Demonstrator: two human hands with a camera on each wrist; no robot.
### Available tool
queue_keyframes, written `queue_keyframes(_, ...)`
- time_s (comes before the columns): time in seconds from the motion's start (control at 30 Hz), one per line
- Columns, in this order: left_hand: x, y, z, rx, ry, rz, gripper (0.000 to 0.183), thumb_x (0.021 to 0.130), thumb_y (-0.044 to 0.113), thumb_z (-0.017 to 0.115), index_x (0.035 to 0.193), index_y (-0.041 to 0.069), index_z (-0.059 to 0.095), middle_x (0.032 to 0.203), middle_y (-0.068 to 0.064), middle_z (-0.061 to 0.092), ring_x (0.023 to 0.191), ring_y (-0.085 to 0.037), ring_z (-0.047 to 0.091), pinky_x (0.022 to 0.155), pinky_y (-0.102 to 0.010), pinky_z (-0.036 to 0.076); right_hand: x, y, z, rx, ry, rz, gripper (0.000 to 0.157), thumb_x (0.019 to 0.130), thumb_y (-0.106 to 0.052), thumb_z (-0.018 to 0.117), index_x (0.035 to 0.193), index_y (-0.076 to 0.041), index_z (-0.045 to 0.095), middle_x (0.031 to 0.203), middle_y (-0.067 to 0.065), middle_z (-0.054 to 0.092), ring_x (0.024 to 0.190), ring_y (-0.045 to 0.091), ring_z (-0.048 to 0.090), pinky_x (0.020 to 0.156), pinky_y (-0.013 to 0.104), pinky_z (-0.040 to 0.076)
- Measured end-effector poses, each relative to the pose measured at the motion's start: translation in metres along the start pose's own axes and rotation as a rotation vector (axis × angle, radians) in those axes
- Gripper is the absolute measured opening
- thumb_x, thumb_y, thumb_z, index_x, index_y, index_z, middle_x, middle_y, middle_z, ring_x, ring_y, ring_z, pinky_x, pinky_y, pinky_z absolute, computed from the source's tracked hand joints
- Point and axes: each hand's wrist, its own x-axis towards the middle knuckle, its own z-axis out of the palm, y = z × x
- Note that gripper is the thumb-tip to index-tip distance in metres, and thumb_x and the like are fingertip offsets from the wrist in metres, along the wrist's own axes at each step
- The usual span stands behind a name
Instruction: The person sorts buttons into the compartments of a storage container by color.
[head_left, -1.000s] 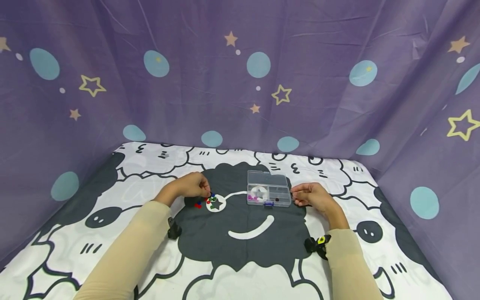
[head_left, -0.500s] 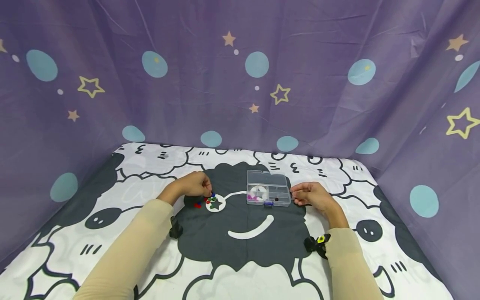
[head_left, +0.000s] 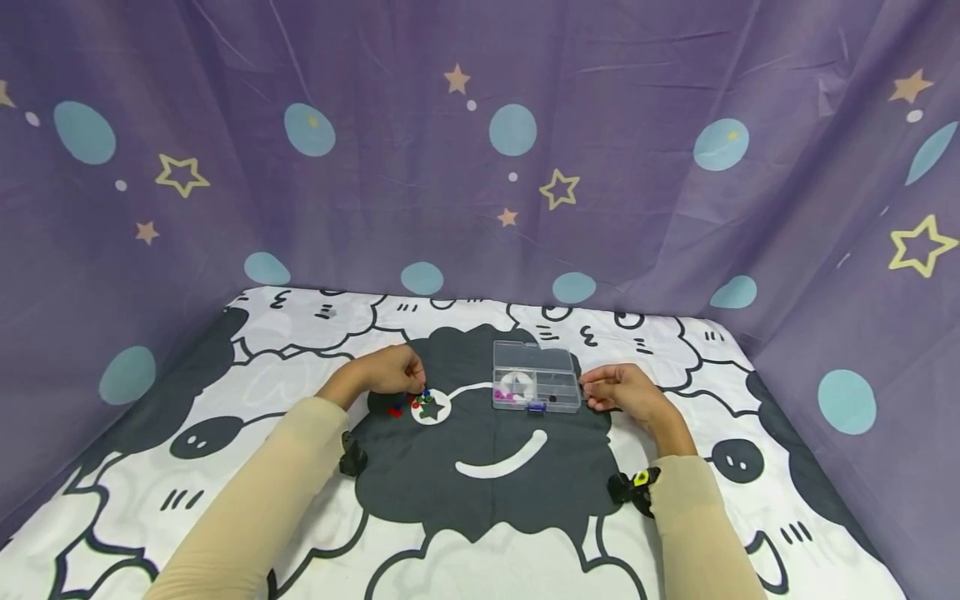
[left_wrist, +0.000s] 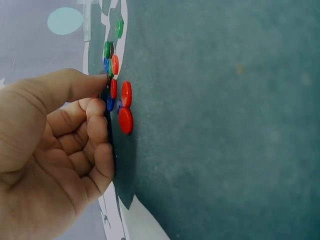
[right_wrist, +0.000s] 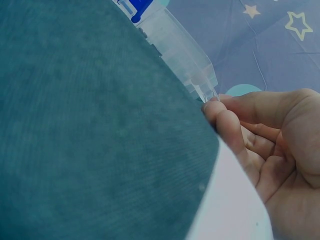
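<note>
Small round buttons in red, green and blue lie bunched on the dark patch of the cloth, with a pair of red buttons (left_wrist: 126,120) a little apart. Over the bunch is my left hand (head_left: 388,370), thumb and fingers bent down, its thumb tip right at a dark edge beside a red button (left_wrist: 113,88); I cannot tell whether a button is pinched there. A clear plastic box (head_left: 537,406) with its lid raised stands to the right. My right hand (right_wrist: 280,150) pinches the box's near right corner between thumb and finger.
Pink pieces (head_left: 504,396) and one dark button (head_left: 552,399) show inside the box's compartments. A blue latch (head_left: 536,407) sits on its front. The patterned cloth (head_left: 495,550) covers the table, and a purple curtain (head_left: 420,208) hangs behind.
My left hand has shifted very slightly right over the buttons. The right hand and the box have not visibly moved.
</note>
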Motion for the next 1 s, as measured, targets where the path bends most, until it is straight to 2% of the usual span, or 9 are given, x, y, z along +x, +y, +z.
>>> queue_keyframes(0.4, -0.006, -0.006, -0.004, -0.112, 0.001, 0.047, 0.01, 0.098, 0.007, 0.064, 0.098, 0.003, 0.073, 0.085, -0.002, 0.066, 0.072, -0.014, 0.053, 0.069, -0.031, 0.047, -0.001, -0.002, 0.001, -0.003, 0.0, 0.009, 0.03, 0.097, 0.004, 0.062, 0.123, 0.017, 0.059, 0.086, 0.006, 0.071, 0.07, 0.008, 0.065, 0.066, 0.025, 0.058)
queue_keyframes(0.7, -0.001, -0.005, -0.003, -0.122, 0.029, 0.115, 0.011, 0.099, 0.012, 0.064, 0.098, 0.005, 0.072, 0.085, -0.002, 0.065, 0.073, -0.014, 0.054, 0.071, -0.033, 0.047, -0.001, -0.003, 0.001, -0.005, -0.001, 0.01, 0.03, 0.097, 0.004, 0.062, 0.124, 0.017, 0.059, 0.086, 0.006, 0.071, 0.07, 0.008, 0.065, 0.066, 0.025, 0.058)
queue_keyframes(1.0, 0.005, 0.004, 0.001, -0.126, 0.038, 0.137, 0.009, 0.099, 0.012, 0.065, 0.097, 0.006, 0.071, 0.083, -0.001, 0.065, 0.072, -0.014, 0.054, 0.069, -0.032, 0.047, -0.001, -0.003, 0.0, -0.01, 0.0, 0.01, 0.029, 0.097, 0.005, 0.061, 0.123, 0.017, 0.059, 0.085, 0.005, 0.07, 0.069, 0.008, 0.065, 0.066, 0.025, 0.058)
